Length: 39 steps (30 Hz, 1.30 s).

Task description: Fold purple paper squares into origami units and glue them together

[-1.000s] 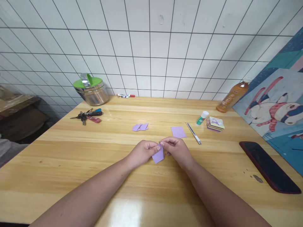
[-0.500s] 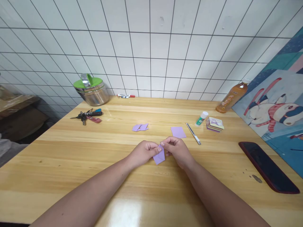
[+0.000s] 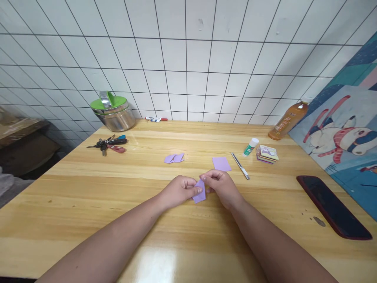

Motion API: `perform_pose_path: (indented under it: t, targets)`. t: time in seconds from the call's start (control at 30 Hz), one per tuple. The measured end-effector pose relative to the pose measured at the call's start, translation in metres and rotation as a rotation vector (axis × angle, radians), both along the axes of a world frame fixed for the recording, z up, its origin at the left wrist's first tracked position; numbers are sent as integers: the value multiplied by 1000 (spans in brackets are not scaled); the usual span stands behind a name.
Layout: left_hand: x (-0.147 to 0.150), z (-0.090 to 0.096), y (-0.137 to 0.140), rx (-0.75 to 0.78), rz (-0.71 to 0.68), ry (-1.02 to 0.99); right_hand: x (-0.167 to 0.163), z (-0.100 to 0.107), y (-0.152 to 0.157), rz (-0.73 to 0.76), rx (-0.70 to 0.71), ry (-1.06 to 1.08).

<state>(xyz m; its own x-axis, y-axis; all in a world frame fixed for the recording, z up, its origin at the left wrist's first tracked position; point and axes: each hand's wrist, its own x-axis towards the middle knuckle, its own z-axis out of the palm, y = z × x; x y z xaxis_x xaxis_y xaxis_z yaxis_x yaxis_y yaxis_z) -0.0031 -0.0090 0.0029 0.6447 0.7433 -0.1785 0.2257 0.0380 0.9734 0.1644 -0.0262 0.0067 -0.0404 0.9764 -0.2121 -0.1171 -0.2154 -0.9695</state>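
Observation:
A small folded piece of purple paper (image 3: 200,196) is held between my hands, low over the wooden table. My left hand (image 3: 181,192) pinches its left side, with the thumb lying across the front. At the upper corner, the thumb and index finger of my right hand (image 3: 219,186) are closed on the paper; the other fingers curl behind. Just beyond my hands lies a flat purple paper square (image 3: 221,164). Folded purple pieces (image 3: 174,158) rest farther off to the left of it. A utility knife (image 3: 240,166) lies right of the square.
A glue stick (image 3: 251,147) stands beside a stack of paper squares (image 3: 266,154). At the right are a phone (image 3: 332,206) and a tea bottle (image 3: 288,120) near a painted panel (image 3: 347,133). Keys (image 3: 108,144), a green-lidded steel pot (image 3: 113,114) and a marker (image 3: 156,119) lie toward the back left.
The folded paper has turned slightly between my fingers, and my left thumb has slid a little to the right and down across it. Both hands otherwise stay in place.

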Motion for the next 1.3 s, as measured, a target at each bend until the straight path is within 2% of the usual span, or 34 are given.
perform_pose_path:
  t: [0.13, 0.23, 0.43, 0.53, 0.7, 1.1, 1.3]
  targets:
    - [1, -1, -2, -110, -15, -40, 0, 1, 0, -27, -53, 98]
    - [2, 0, -2, -118, -1, -38, 1, 1, 1, -23, -66, 119]
    - [0, -2, 3, -9, 192, -81, 2, -2, 2, 55, -51, -47]
    - [-2, -3, 4, 70, 268, -45, -2, -5, 2, 83, 42, -138]
    - [-1, -2, 2, 122, 209, 58, -6, -6, 3, 37, 214, -174]
    - [-1, -1, 1, 173, 101, 114, -2, -4, 3, -13, 97, -1]
    - [0, -4, 5, 208, 310, 18, -3, -9, 4, 36, 164, -106]
